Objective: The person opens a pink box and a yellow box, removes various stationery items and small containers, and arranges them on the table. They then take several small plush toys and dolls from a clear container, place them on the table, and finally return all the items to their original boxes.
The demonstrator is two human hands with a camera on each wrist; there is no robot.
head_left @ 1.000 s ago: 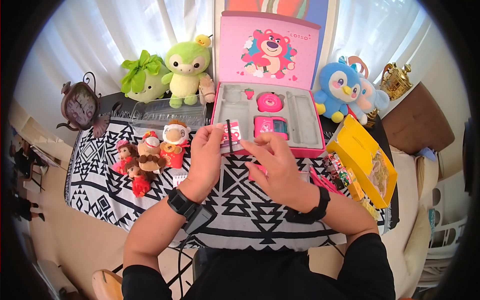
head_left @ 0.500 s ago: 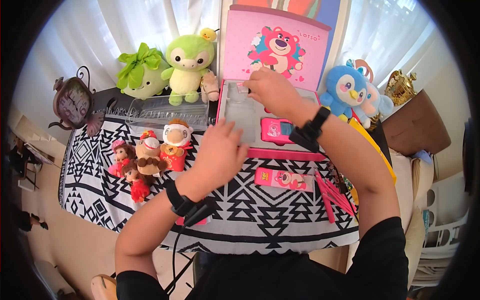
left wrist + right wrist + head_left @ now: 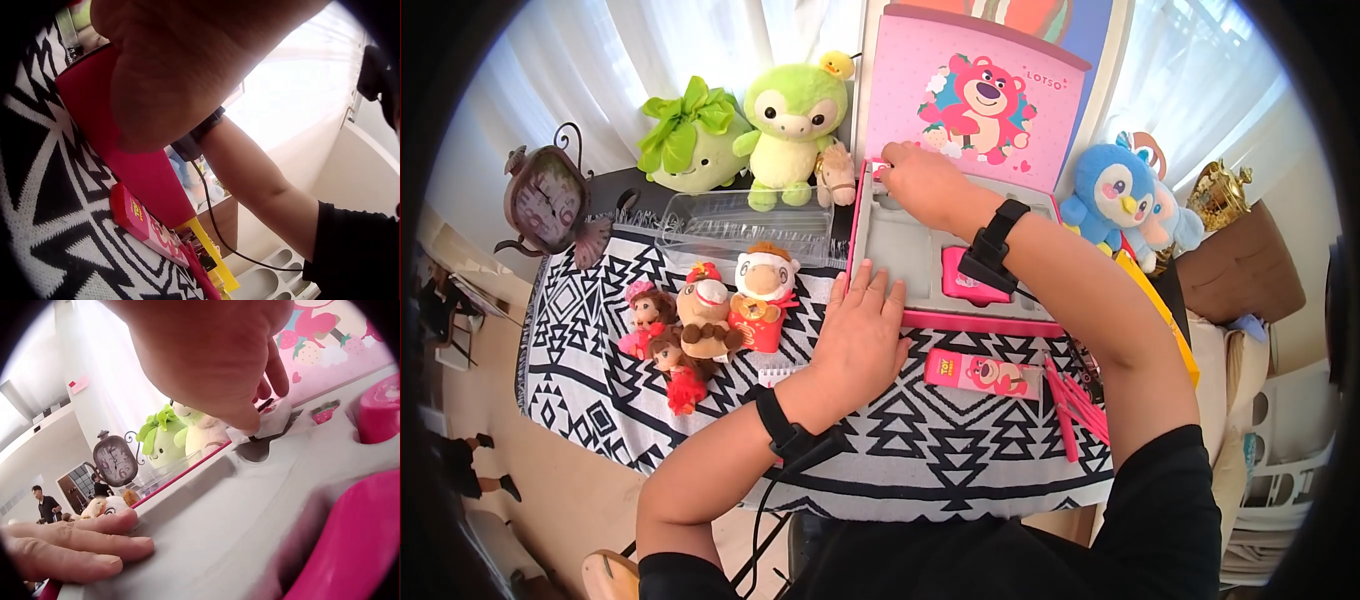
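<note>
The pink box (image 3: pixel 990 322) stands with its lid (image 3: pixel 1040 90) raised, a grey moulded tray (image 3: pixel 905 240) inside. My right hand (image 3: pixel 925 185) reaches over its back left corner; in the right wrist view, the fingers of that hand (image 3: pixel 206 362) pinch a small whitish packet (image 3: pixel 273 422) at the small back recess. My left hand (image 3: pixel 860 345) rests on the box's front left edge, fingers straight and spread onto the tray. A pink device (image 3: pixel 970 275) sits in the tray, partly under my right wrist. A round pink item (image 3: pixel 381 409) and a strawberry piece (image 3: pixel 325 412) lie beyond.
A pink Toy Story case (image 3: pixel 980 374) and pink pens (image 3: pixel 1075 405) lie before the box. Small dolls and plush toys (image 3: pixel 705 315) stand at left, a clear plastic tray (image 3: pixel 750 225) behind them. A yellow box (image 3: pixel 1165 310) is at right, partly behind my arm.
Both hands were together at a small banded item before the box. My right hand has moved to the back left corner; my left hand has come down on the box's front left edge.
</note>
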